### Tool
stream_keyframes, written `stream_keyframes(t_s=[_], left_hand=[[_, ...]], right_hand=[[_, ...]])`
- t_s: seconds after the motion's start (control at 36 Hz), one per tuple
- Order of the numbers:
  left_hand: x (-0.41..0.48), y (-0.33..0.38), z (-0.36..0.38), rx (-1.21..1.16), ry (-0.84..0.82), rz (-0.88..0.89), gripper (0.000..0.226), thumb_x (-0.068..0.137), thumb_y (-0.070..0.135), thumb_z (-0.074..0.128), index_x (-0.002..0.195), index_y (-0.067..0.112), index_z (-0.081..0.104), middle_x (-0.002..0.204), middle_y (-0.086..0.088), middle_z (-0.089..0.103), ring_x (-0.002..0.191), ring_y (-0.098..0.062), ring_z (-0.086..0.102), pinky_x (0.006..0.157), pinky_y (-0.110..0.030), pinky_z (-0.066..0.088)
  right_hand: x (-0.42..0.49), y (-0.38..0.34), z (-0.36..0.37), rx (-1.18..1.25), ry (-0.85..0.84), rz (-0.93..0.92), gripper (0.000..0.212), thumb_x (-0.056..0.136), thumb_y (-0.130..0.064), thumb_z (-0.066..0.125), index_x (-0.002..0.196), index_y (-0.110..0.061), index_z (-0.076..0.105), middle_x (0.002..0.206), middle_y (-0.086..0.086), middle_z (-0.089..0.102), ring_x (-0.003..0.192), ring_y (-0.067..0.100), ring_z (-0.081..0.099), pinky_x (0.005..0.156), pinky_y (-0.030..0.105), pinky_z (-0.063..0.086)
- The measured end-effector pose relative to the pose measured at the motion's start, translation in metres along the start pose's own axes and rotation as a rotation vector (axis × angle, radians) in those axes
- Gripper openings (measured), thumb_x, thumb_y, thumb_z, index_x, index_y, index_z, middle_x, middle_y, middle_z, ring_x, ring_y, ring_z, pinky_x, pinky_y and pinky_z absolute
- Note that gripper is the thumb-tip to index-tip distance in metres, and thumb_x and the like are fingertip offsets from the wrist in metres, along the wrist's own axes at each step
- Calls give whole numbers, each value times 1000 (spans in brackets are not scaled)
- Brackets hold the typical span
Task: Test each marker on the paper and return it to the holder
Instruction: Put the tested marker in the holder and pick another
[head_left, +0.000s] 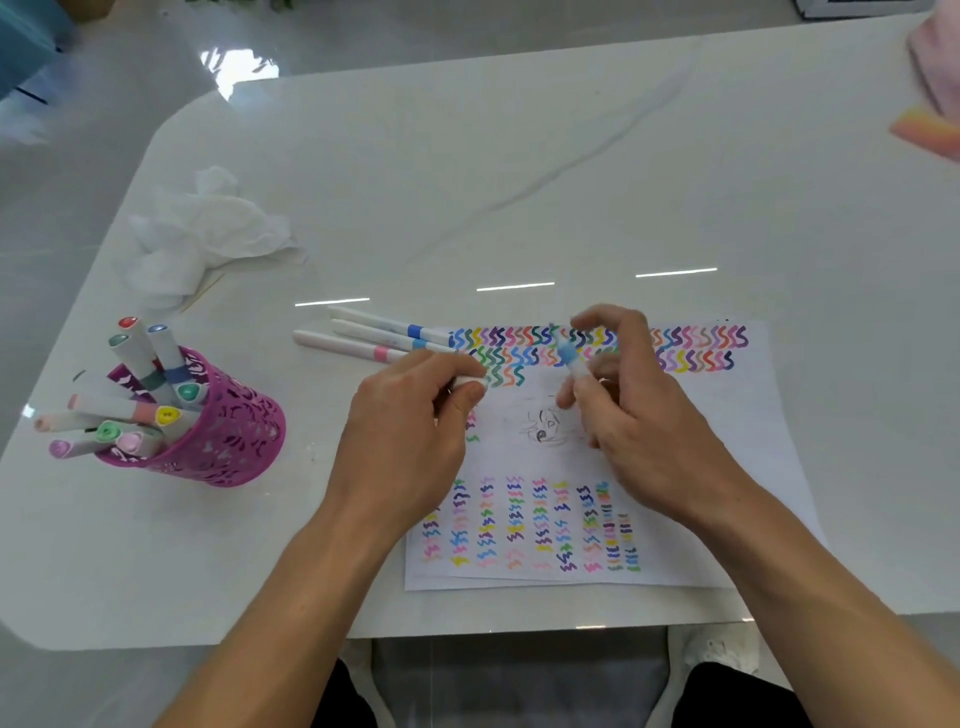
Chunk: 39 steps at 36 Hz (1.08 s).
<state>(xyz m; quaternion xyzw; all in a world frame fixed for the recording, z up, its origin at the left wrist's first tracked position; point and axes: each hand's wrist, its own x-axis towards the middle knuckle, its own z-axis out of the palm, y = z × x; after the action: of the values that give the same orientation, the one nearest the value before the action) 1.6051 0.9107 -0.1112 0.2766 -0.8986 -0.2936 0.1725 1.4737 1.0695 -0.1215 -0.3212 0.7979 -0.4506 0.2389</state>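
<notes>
I am watching the right hand (639, 415) fingers pinching a blue marker (569, 358) over the paper (727, 441), left hand (410, 431) fingers gripping its cap (470, 383). 3 markers (363, 332) are lying left of the paper, awaiting the holder (228, 431).

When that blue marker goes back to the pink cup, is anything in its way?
Only the left hand, pinching a white cap, sits between the blue marker in the right hand and the pink cup. Three loose markers lie on the table just behind that path.
</notes>
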Motion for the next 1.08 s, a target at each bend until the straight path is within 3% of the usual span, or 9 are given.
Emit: stream_keyframes(t_s=[0.14,0.25,0.36,0.44,0.56,0.64,0.69,0.81,1.08], left_hand=[[-2,0,2,73,-88,27,17,93,22,69,108,26,75,94,18,62,81,-5,59,81,-20,48],[-3,-4,5,130,-101,24,17,90,24,72,106,26,78,97,13,62,92,-11,60,83,-21,43],[-3,-9,7,179,-103,38,18,89,25,73,107,24,78,97,10,63,97,-15,61,84,-28,48],[-4,-11,8,190,-104,46,19,89,25,73,107,24,78,96,9,64,96,-16,61,84,-31,50],[-5,-11,10,204,-105,41,17,89,26,72,105,25,78,95,11,64,92,-14,60,78,-29,49],[-6,-9,10,193,-90,31,15,89,26,72,102,24,77,94,10,65,91,-15,60,76,-34,52],[-6,-9,11,196,-87,26,14,89,25,72,101,25,77,94,10,65,92,-16,60,77,-35,52],[-6,-9,11,196,-87,19,14,89,26,71,102,25,77,95,10,65,94,-15,59,78,-36,51],[-4,-9,12,191,-86,7,13,90,25,69,100,26,76,95,11,64,93,-15,57,79,-35,51]], right_hand=[[4,0,-1,167,101,52,27,107,-14,50,106,-37,63,95,-4,74,69,14,74,72,36,64],[9,2,-1,373,95,135,34,104,-2,44,111,-22,70,94,3,79,84,20,78,76,35,64],[12,6,0,235,110,89,42,90,10,61,113,-26,67,89,1,77,82,9,74,75,28,59],[14,9,3,224,119,65,33,89,-3,73,107,-30,66,86,0,74,75,10,67,70,35,55],[13,4,9,176,154,3,14,96,-43,70,94,-29,70,76,9,65,69,30,61,64,46,52],[15,5,14,207,171,8,24,103,-33,59,88,-26,75,65,2,67,55,15,60,55,33,47],[16,5,17,291,159,27,15,104,-22,60,101,-25,74,67,5,71,52,17,63,50,27,48],[14,9,22,359,160,30,13,92,-18,71,102,-17,64,72,9,74,58,27,70,54,39,57],[15,15,24,293,230,57,27,76,-38,72,84,-13,64,71,6,74,59,23,73,54,43,58]])
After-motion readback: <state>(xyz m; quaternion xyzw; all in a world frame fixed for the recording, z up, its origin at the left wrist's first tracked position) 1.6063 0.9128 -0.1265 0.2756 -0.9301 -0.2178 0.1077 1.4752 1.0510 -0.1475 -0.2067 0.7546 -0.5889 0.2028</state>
